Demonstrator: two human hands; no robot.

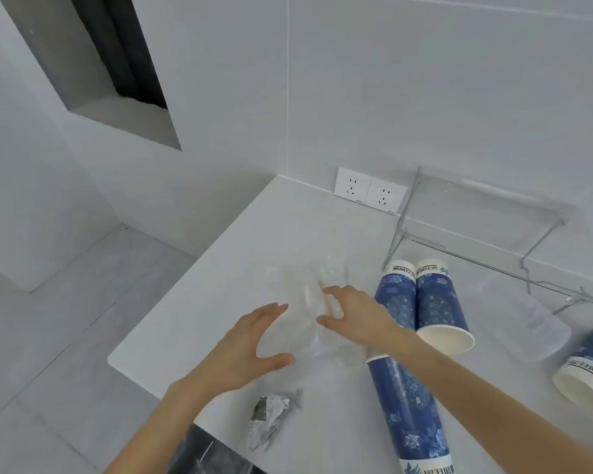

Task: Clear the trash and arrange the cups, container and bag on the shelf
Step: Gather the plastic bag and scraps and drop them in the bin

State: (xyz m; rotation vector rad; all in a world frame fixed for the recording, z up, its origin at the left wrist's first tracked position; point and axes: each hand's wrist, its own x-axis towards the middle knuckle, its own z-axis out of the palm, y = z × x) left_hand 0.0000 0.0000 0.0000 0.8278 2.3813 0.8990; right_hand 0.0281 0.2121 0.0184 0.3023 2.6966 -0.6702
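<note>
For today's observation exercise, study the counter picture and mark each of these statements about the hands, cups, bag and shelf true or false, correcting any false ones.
1. The clear shelf already holds a cup. False: nothing stands on it; the cups lie on the counter.
2. Both hands are at the clear plastic bag. True: the left hand and right hand flank it.
3. The blue cups stand upright. False: they lie on their sides.
4. A crumpled piece of paper lies near the counter's front edge. True.
5. A plug sits in the wall sockets. False: both are free.
</note>
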